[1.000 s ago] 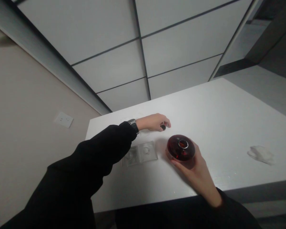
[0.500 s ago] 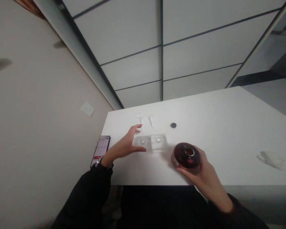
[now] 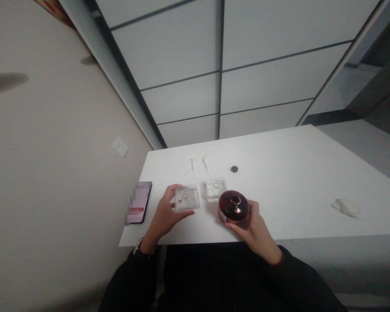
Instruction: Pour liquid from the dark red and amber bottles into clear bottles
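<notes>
Between the thumb and fingers of my left hand point(image 3: 166, 216) is a clear square glass bottle point(image 3: 186, 198), gripped by its sides. My right hand point(image 3: 255, 227) is wrapped around a round dark-red bottle point(image 3: 233, 205) with a small ringed opening in its top. A second clear square bottle point(image 3: 216, 189) stands on the white table point(image 3: 279, 173) just behind the red one, partly covered by it. Further back lie two white pump heads, the left pump head point(image 3: 193, 165) and the right pump head point(image 3: 206, 163). Near them is a small dark round cap point(image 3: 234, 169).
A phone point(image 3: 139, 203) lies at the table's left side, its screen partly blurred out. A crumpled whitish tissue or wrapper point(image 3: 346, 208) is on the right. Behind the table stand white panelled doors point(image 3: 182, 102); a wall with a socket point(image 3: 120, 147) is at left.
My left hand has closed on the left clear bottle and drawn it away from the other one, nearer to me. My right hand has brought the red bottle leftward, closer to the clear bottles.
</notes>
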The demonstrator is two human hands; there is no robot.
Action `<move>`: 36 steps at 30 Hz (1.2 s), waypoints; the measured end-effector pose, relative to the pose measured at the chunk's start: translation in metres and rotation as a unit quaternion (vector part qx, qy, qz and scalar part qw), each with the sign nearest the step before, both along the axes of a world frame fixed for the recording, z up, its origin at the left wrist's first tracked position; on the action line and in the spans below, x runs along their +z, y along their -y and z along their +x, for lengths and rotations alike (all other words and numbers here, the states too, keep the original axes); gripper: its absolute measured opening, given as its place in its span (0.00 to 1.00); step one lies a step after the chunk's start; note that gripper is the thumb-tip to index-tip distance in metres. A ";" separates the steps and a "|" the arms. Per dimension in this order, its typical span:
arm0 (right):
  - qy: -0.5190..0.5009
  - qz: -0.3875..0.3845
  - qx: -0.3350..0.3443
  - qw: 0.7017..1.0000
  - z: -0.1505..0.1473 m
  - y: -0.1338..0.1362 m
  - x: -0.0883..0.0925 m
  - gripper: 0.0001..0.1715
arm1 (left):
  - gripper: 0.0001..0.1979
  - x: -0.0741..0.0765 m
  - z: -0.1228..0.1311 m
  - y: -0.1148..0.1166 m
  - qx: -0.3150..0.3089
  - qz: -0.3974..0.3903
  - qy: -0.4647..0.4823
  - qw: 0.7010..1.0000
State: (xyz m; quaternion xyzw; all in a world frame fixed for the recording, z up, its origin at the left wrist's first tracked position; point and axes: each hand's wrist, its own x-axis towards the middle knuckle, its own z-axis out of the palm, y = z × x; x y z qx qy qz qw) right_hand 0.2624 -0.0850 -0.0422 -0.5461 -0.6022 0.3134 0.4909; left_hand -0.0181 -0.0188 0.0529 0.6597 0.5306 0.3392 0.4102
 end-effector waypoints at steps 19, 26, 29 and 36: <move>0.061 0.119 0.027 0.991 0.001 0.008 0.000 0.47 | 0.43 0.062 0.018 0.019 -0.122 0.104 -0.144 0.977; 0.050 0.113 0.051 0.991 0.002 0.008 0.007 0.48 | 0.40 0.069 0.018 0.015 -0.144 0.181 -0.220 0.948; 0.049 0.085 0.058 0.993 0.002 0.008 0.007 0.48 | 0.40 0.072 0.019 0.014 -0.156 0.204 -0.229 0.939; 0.031 0.078 0.062 0.994 0.001 0.007 0.005 0.48 | 0.38 0.084 0.022 0.011 -0.193 0.250 -0.243 0.917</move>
